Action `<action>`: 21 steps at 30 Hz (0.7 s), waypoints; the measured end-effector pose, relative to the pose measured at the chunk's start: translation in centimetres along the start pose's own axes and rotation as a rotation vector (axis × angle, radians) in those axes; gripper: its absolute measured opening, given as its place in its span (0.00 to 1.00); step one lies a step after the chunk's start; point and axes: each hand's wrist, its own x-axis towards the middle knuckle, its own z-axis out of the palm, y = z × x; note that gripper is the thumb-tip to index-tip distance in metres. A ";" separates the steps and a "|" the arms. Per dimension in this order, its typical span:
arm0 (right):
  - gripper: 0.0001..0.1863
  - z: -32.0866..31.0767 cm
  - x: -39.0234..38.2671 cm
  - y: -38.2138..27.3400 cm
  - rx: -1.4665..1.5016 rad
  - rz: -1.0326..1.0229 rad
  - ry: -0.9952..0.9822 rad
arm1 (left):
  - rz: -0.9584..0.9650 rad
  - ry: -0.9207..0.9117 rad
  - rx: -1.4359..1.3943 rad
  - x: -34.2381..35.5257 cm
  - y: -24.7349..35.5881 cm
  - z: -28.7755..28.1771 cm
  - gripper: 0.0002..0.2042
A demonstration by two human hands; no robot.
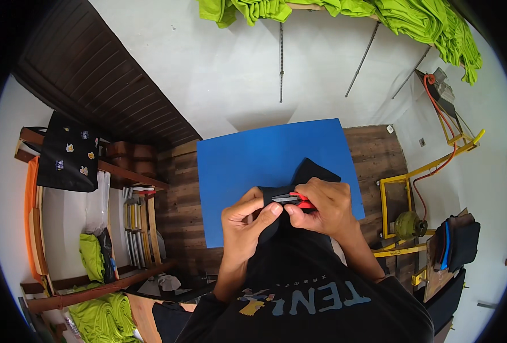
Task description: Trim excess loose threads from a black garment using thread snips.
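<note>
A piece of black fabric [316, 171] is held up over the near part of the blue tabletop [248, 154]. My left hand [245, 220] pinches its left edge between thumb and fingers. Closed around the red handle of a pair of thread snips [288, 199] is my right hand [326, 207]. The grey metal blades point left and lie against the fabric, near my left thumb tip. One corner of the fabric sticks out beyond my right hand. Whether the blades touch a thread is too small to tell.
Lime-green cloth [413, 20] hangs in piles from a high shelf along the far wall. A wooden rack [102, 291] with a black bag [68, 151] stands at left. On the right are a yellow metal frame [393, 206], a green gas cylinder [408, 226] and folded dark clothes [462, 243].
</note>
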 end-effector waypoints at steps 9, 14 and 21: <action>0.14 0.5 0.4 0.6 -0.006 0.027 -0.024 | -0.028 -0.026 0.048 0.3 0.0 -0.5 0.09; 0.14 1.0 0.8 0.8 -0.006 0.047 -0.062 | -0.042 -0.070 0.039 0.6 -0.3 -1.4 0.13; 0.14 2.3 1.4 1.5 0.006 0.069 -0.107 | -0.100 -0.132 0.086 1.5 -0.4 -2.6 0.23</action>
